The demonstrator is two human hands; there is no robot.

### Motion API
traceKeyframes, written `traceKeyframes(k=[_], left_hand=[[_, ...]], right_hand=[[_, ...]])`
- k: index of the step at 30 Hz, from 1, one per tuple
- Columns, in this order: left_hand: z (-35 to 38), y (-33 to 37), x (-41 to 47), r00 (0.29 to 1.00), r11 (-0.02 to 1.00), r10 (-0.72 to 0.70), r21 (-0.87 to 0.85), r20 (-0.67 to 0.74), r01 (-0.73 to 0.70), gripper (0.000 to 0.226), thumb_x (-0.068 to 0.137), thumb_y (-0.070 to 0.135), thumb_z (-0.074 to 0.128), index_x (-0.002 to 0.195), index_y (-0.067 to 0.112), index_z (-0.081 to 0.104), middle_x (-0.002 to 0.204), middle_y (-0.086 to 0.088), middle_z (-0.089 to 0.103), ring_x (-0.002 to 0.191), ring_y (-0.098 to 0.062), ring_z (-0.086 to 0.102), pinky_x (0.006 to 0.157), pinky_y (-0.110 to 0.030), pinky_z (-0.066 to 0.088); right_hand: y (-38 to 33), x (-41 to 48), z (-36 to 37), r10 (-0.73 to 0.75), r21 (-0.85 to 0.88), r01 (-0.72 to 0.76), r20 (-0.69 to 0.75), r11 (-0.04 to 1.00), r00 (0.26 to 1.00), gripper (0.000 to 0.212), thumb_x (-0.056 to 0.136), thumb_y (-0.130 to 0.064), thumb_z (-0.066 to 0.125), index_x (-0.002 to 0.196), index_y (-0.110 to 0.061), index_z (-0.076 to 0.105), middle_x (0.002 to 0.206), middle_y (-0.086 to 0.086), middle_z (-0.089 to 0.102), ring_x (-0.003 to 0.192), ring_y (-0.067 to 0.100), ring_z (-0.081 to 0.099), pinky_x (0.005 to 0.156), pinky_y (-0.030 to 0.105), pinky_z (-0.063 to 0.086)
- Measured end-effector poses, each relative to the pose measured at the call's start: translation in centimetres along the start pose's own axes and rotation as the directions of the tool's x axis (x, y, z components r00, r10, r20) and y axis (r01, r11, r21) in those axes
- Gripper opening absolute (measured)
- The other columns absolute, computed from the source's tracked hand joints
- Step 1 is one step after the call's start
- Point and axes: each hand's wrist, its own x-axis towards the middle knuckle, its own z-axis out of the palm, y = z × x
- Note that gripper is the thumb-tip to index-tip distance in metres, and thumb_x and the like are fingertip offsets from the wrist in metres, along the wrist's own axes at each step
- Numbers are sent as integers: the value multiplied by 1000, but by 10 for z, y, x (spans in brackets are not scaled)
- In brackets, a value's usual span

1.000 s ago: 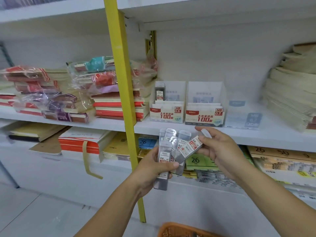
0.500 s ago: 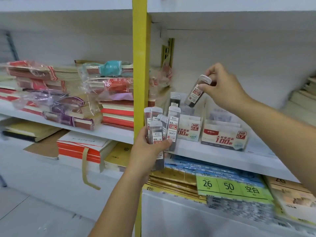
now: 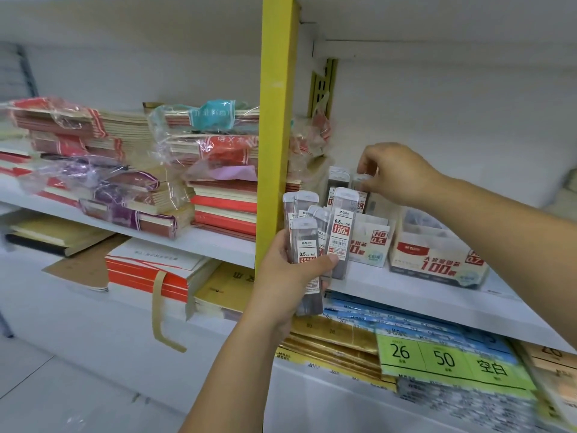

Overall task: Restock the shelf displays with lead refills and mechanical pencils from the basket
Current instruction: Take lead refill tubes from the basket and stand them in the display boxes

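At nine o'clock, wrapped stacks of notebooks are piled on the white shelf. Toward the centre, just past the yellow post, a fan of lead refill cases is gripped upright in the left hand, with the thumb pressed across their lower ends. At one o'clock from them, a single refill case is pinched at its top by the right hand and held upright at the back of the 0.5 box, just beside a standing case. Whether its foot is seated cannot be told. At three o'clock, the 0.7 box is set on the same shelf.
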Motion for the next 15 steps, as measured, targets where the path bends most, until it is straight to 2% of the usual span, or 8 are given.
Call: traceKeyframes(k=[3,5,6,8,10,12,14,15], left_hand=[[0,2,-1,1000,1000,-14,-16,10,14,46,79,10,82,115,31,63,100,12,77,89,-5,74,63,-18,57],[1,3,-2,1000,1000,-16,-26,19,16,46,80,9,81,117,29,63,101,10,77,90,-8,74,63,-19,57],[1,4,-3,1000,999,-12,-32,24,13,46,80,8,81,117,28,63,101,9,78,89,-8,75,62,-19,57],[0,5,-4,999,999,-2,-43,32,3,45,81,7,80,117,27,63,100,8,78,87,-9,75,61,-19,56],[2,6,-4,999,998,8,-55,39,-6,43,81,7,80,116,27,63,100,6,78,86,-11,75,61,-20,56],[3,7,-4,999,998,20,-60,38,-17,42,81,8,80,115,28,63,100,6,78,86,-11,75,61,-20,56],[4,7,-5,999,998,26,-64,27,-24,42,81,10,80,113,30,63,100,7,77,87,-11,75,62,-20,56],[4,7,-5,999,998,31,-63,17,-30,42,80,11,81,112,30,64,100,8,77,87,-11,75,62,-20,56]], right_hand=[[-4,1,-6,27,-228,-26,1,973,1000,27,88,-33,67,111,-20,68,110,8,52,104,26,47,77,35,40],[-8,-4,-11,23,-253,-25,-12,967,1000,31,94,-31,59,122,-18,65,115,10,52,110,27,46,82,36,40],[-12,-10,-15,9,-187,-21,-61,982,998,31,97,-29,54,123,-17,64,114,9,55,109,25,48,83,35,40],[-24,-28,-24,49,130,-37,-91,991,995,28,100,-31,47,115,-21,68,103,-1,65,91,12,57,75,27,42],[-40,-50,-33,87,514,-126,100,848,991,21,98,-39,47,106,-35,66,82,-11,71,68,0,63,59,19,47],[-52,-69,-36,11,648,-182,258,739,966,13,94,-39,55,104,-39,62,80,-16,73,62,0,66,52,15,50],[-53,-75,-35,-2,698,-173,242,695,970,12,93,-29,61,104,-32,63,79,-13,74,59,2,66,51,13,49],[-50,-74,-37,53,715,-174,188,677,981,11,93,-25,62,102,-30,64,76,-12,74,56,1,65,48,12,48]])
